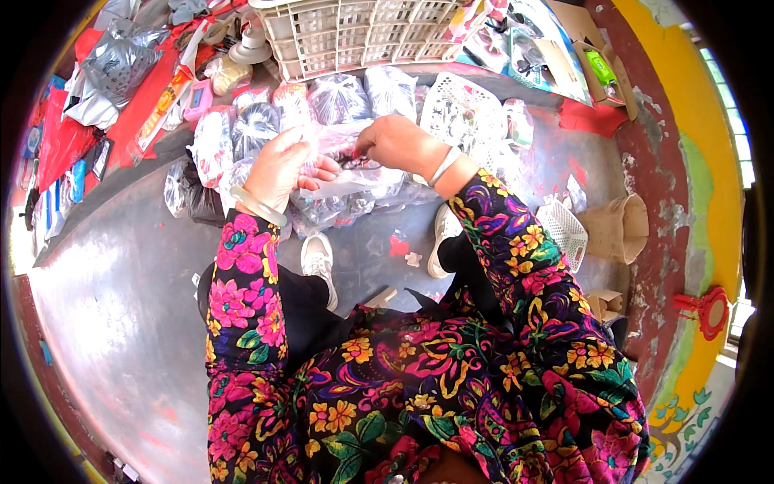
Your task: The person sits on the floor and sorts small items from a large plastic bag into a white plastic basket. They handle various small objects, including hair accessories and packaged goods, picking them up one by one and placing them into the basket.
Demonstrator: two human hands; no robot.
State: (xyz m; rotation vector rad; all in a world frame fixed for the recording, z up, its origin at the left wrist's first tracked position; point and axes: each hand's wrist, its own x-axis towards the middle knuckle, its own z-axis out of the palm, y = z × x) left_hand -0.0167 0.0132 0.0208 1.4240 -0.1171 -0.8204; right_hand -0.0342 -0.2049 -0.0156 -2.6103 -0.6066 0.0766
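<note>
My left hand (284, 171) is closed on the edge of a clear plastic bag (343, 184), with the fingertips turned toward the right. Small dark and reddish pieces show inside the bag, too small to name. At the bag's mouth, the fingers of my right hand (401, 145) point down and are pinched together. What they hold is hidden. Below and around both hands lies a pile of filled clear plastic bags (337, 98). To the right of my right hand, a white perforated basket (458, 109) with small items in it leans among the bags.
A large beige crate (355, 39) stands beyond the bags. Silver and red packages (121, 68) cover the far left. On the right are a small white basket (562, 230), an open cardboard box (617, 228) and the wall. My shoes (317, 262) stand close below the pile.
</note>
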